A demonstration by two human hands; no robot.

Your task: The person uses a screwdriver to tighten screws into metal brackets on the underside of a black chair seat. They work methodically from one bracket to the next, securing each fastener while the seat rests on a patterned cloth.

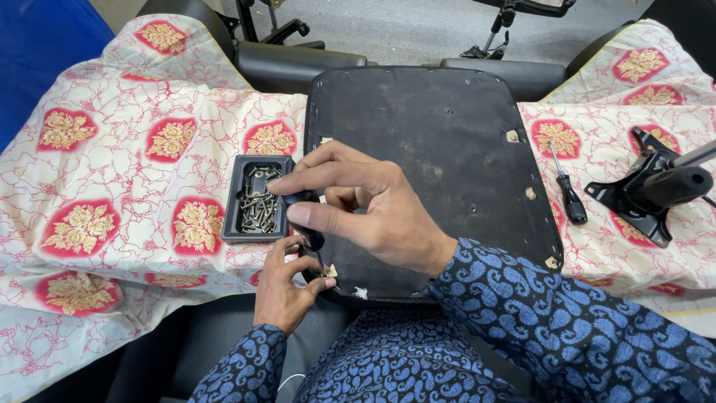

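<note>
Patterned cloth (112,172) underneath, right hand (373,213) fingers wrapped around screwdriver handle (304,216), left hand (287,287) fingers pinching its shaft below

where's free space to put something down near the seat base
Bare cloth lies left of the screw tray, and between the seat base and spare screwdriver. The base's upper middle is bare. It is crowded at its near left corner, where the left hand and right hand work.
</note>
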